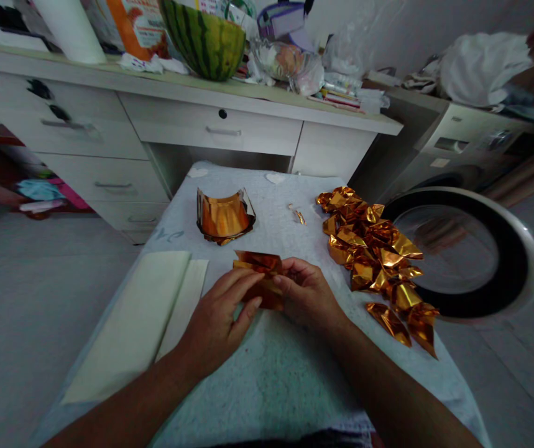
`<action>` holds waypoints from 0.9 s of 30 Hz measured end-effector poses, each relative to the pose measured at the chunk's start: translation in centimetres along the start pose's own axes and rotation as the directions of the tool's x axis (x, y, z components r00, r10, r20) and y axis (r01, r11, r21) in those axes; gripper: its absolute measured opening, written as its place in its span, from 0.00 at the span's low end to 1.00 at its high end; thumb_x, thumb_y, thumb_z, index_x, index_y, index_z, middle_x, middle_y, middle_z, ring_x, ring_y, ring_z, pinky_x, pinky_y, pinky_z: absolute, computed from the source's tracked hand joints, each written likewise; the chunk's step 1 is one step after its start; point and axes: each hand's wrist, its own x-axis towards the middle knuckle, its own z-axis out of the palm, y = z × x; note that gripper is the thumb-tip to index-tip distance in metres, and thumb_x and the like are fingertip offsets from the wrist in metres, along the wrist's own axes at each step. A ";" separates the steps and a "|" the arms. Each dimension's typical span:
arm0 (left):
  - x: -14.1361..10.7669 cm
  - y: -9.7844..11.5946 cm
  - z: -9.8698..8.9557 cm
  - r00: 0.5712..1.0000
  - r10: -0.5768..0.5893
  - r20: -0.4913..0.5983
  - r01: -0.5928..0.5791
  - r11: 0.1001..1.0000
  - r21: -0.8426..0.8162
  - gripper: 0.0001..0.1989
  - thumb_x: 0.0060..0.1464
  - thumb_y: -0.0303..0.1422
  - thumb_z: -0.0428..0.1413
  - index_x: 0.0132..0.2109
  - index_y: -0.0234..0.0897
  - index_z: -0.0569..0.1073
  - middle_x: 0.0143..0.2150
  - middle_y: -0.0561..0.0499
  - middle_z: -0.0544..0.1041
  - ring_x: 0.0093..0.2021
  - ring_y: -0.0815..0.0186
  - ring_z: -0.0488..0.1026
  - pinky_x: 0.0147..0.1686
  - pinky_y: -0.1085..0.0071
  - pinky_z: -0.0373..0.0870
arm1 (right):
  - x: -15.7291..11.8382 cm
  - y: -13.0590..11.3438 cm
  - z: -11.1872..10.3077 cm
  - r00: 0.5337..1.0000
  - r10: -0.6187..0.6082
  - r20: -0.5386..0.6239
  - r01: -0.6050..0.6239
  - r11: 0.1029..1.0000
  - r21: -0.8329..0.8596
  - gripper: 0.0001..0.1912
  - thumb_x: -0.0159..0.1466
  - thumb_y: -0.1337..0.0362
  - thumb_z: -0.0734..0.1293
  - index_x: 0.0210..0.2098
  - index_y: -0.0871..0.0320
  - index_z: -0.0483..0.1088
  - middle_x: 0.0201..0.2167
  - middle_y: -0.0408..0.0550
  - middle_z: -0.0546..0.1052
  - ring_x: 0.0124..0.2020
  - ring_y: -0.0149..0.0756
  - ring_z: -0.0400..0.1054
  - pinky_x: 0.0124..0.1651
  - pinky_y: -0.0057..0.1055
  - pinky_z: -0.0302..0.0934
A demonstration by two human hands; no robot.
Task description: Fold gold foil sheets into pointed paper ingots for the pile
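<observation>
Between my hands, over the cloth-covered table (290, 373), is a piece of shiny copper-gold foil paper (269, 300), bent with an edge standing up. My left hand (222, 305) lies over its left side, fingers closed on it with the thumb below. My right hand (306, 289) pinches its right edge between thumb and fingers. Beyond them stands a curved stack of the same foil sheets (224, 214). On the right side lies a heap of folded gold foil pieces (373, 242). Small gold scraps (299, 216) rest between stack and heap.
Pale folded paper or cloth (131, 323) lies on the table's left. Behind stands a white desk (211, 124) bearing a cut watermelon (204, 40) and plastic bags. At right, a washing machine's open round door (523, 249) reaches close to the table edge.
</observation>
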 end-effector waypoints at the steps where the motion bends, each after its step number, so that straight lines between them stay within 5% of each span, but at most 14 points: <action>1: 0.0 0.0 -0.1 1.000 -0.019 0.010 0.019 1.000 -0.023 0.14 0.62 0.31 0.51 0.55 0.40 0.70 0.51 0.45 0.74 0.52 0.60 0.73 0.50 0.62 0.72 | -0.1 -0.2 0.0 1.000 -0.007 0.026 0.008 0.999 -0.039 0.15 0.56 0.53 0.74 0.37 0.55 0.74 0.28 0.41 0.71 0.28 0.29 0.64 0.33 0.28 0.62; 7: 0.4 -0.1 -1.0 0.981 -0.193 -0.001 0.189 0.960 -0.208 0.13 0.59 0.41 0.57 0.47 0.40 0.73 0.42 0.49 0.76 0.41 0.63 0.74 0.41 0.67 0.72 | -0.9 -1.5 -0.1 0.975 -0.006 0.224 0.046 0.984 -0.173 0.17 0.62 0.55 0.69 0.50 0.49 0.74 0.27 0.39 0.64 0.25 0.27 0.56 0.27 0.25 0.52; 14: 0.3 -0.7 -1.0 0.897 -0.440 0.049 0.425 0.826 -0.369 0.12 0.59 0.43 0.56 0.42 0.39 0.75 0.34 0.52 0.77 0.35 0.64 0.74 0.36 0.69 0.70 | -1.1 -1.5 0.4 0.931 -0.032 0.363 0.156 0.936 -0.316 0.23 0.62 0.62 0.67 0.57 0.49 0.68 0.26 0.38 0.64 0.27 0.29 0.57 0.30 0.28 0.53; 16: 0.3 -0.8 -1.1 0.878 -0.477 0.030 0.447 0.797 -0.406 0.11 0.60 0.42 0.55 0.40 0.39 0.75 0.32 0.54 0.76 0.33 0.65 0.73 0.34 0.70 0.68 | -1.1 -1.6 0.5 0.947 -0.056 0.315 0.168 0.926 -0.339 0.19 0.62 0.62 0.66 0.53 0.51 0.70 0.25 0.38 0.63 0.26 0.29 0.57 0.30 0.28 0.53; 19: 0.4 -0.8 -1.4 0.856 -0.516 -0.023 0.444 0.758 -0.478 0.10 0.60 0.41 0.56 0.40 0.39 0.76 0.31 0.55 0.75 0.32 0.67 0.71 0.32 0.72 0.67 | -0.8 -1.5 0.1 0.987 -0.147 0.061 0.159 0.903 -0.398 0.07 0.62 0.61 0.66 0.39 0.55 0.72 0.23 0.38 0.63 0.25 0.29 0.56 0.29 0.28 0.52; 22: 0.6 -0.8 -1.5 0.835 -0.546 -0.063 0.421 0.709 -0.565 0.10 0.58 0.40 0.58 0.39 0.39 0.76 0.32 0.55 0.75 0.33 0.67 0.71 0.33 0.73 0.66 | -0.5 -1.4 -0.4 0.961 -0.225 -0.163 0.132 0.887 -0.443 0.10 0.59 0.60 0.69 0.38 0.56 0.69 0.28 0.41 0.67 0.30 0.31 0.60 0.32 0.28 0.55; 25: 0.7 -1.0 -1.3 0.806 -0.591 -0.025 0.439 0.625 -0.646 0.09 0.56 0.39 0.60 0.38 0.38 0.77 0.33 0.54 0.77 0.34 0.67 0.72 0.34 0.74 0.68 | -0.3 -1.2 -0.4 0.989 -0.112 -0.096 0.080 0.955 -0.287 0.18 0.58 0.56 0.71 0.45 0.55 0.69 0.37 0.45 0.72 0.35 0.33 0.65 0.38 0.29 0.60; 27: 0.7 -1.1 -1.0 0.791 -0.611 0.021 0.456 0.567 -0.686 0.10 0.55 0.39 0.60 0.38 0.37 0.76 0.34 0.53 0.78 0.34 0.67 0.73 0.34 0.73 0.68 | -0.2 -0.9 -0.3 1.000 0.007 -0.010 -0.008 0.994 -0.107 0.16 0.59 0.53 0.70 0.42 0.54 0.69 0.34 0.44 0.73 0.33 0.33 0.66 0.38 0.30 0.62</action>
